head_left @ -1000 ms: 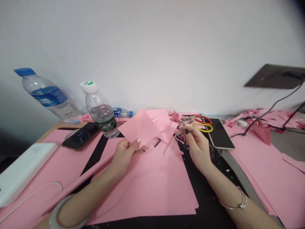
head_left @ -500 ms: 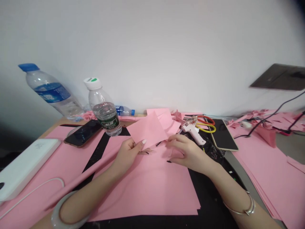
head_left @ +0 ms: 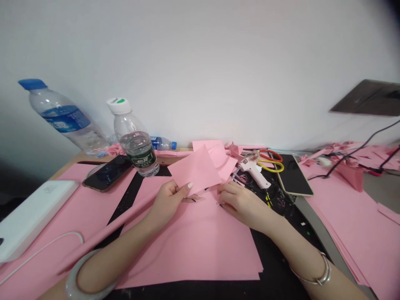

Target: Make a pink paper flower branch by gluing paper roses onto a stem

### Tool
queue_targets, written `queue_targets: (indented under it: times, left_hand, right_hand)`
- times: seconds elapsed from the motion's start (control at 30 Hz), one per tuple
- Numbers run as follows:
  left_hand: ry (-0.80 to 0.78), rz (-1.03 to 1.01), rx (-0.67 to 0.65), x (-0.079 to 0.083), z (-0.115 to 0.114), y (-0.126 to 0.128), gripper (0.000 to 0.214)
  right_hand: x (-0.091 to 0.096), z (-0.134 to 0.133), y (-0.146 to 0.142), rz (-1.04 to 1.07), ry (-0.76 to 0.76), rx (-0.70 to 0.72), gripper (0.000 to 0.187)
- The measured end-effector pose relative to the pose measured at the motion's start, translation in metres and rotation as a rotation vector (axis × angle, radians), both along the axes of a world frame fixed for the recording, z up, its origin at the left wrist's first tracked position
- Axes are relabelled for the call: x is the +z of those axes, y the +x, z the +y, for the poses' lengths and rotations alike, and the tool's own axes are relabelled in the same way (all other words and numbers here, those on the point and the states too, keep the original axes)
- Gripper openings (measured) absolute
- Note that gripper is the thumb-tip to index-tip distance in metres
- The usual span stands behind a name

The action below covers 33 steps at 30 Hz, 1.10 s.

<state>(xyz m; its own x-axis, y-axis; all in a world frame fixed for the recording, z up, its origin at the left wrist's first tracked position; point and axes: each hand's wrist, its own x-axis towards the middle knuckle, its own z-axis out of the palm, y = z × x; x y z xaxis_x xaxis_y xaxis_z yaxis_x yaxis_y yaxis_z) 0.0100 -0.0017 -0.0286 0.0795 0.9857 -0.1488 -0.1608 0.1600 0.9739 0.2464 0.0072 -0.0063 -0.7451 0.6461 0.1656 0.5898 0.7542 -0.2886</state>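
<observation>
My left hand (head_left: pixel 171 196) pinches a square of pink paper (head_left: pixel 196 170) by its near corner, thumb on top. The square is tilted up above a stack of larger pink sheets (head_left: pixel 200 246). Just right of the square, my right hand (head_left: pixel 239 202) is low over the stack with its fingers curled together. Whatever lies between those fingertips is hidden or too small to name. Behind my right hand lies a white glue gun (head_left: pixel 254 173).
A water bottle (head_left: pixel 137 146) stands behind my left hand, near a phone (head_left: pixel 108 174) and a white power bank (head_left: pixel 37 218). At right are scissors (head_left: pixel 271 166) with red and yellow handles, a tablet (head_left: pixel 293 175) and more pink sheets (head_left: pixel 350 225). A wall (head_left: pixel 200 75) rises behind.
The fingers of my right hand have closed together from a spread pose. My left hand keeps hold of the paper square, which has barely moved.
</observation>
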Motion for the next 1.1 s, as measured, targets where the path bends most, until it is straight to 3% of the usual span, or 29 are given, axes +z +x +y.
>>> queue_targets:
  times: [0.2, 0.73, 1.1]
  left_hand:
    - [-0.025, 0.015, -0.002, 0.0021, -0.0002, 0.0001, 0.043]
    - [-0.047, 0.019, -0.018, 0.0025, -0.0001, 0.0005, 0.047]
    - [-0.041, -0.018, -0.047, 0.0017, 0.0001, -0.0005, 0.042]
  right_hand:
    - [0.0007, -0.0024, -0.0024, 0.014, -0.098, -0.029, 0.016]
    - [0.005, -0.0014, -0.0052, -0.001, -0.093, -0.016, 0.021]
    - [-0.0021, 0.0032, -0.0023, 0.13, -0.132, -0.042, 0.025]
